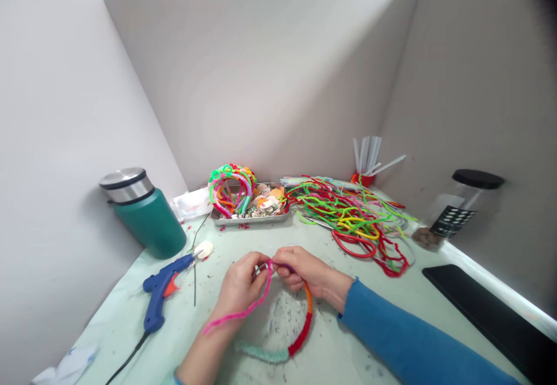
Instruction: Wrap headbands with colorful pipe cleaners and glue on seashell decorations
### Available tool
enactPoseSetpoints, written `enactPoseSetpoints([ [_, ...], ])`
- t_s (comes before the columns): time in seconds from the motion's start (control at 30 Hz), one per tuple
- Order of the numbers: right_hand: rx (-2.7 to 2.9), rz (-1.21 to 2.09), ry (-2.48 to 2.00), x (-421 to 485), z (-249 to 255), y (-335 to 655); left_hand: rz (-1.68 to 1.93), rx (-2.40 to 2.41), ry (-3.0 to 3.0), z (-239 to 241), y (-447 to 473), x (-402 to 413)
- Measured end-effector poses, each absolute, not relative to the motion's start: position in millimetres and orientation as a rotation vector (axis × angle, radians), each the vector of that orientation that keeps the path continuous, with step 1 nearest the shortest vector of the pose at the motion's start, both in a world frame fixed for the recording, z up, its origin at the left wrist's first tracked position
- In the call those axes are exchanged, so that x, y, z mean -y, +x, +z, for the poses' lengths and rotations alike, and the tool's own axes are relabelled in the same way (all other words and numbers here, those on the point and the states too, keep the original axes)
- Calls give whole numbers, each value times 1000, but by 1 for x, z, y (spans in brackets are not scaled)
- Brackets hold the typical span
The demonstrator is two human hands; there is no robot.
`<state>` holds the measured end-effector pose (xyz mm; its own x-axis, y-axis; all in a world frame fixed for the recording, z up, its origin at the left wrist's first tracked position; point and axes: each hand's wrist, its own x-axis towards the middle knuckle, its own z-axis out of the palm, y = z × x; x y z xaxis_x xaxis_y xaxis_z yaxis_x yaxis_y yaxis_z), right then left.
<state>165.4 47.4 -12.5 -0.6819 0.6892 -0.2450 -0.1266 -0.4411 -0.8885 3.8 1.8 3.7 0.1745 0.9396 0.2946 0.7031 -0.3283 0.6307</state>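
Note:
A curved headband (301,338) wound with pipe cleaner in mint, red, orange and purple bands arcs below my hands. My right hand (300,266) is closed around its purple stretch, thumb and forefinger pinching near the top. My left hand (246,278) pinches the thin, unwrapped end of the band just left of there. Between the fingertips a pink pipe cleaner (255,307) crosses the band, and its loose tail trails down over my left wrist. The fingers partly hide where the pink strand meets the band.
A blue glue gun (163,292) lies left, its nozzle by a whitish disc (203,250). Behind it stands a green bottle (150,217). A metal tray (252,221) holds finished headbands. Red-handled scissors (354,246) lie beside tangled pipe cleaners (335,202). A jar (456,211) stands right.

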Motion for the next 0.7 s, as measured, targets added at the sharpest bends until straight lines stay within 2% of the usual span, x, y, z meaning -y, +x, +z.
enactPoseSetpoints([
  [0.47, 1377, 2093, -836, -39, -6, 164, 960, -1355, 1221, 5, 1, -7],
  [0.7, 1310, 2073, -873, -42, -9, 164, 913, -1368, 1147, 5, 2, -6],
])
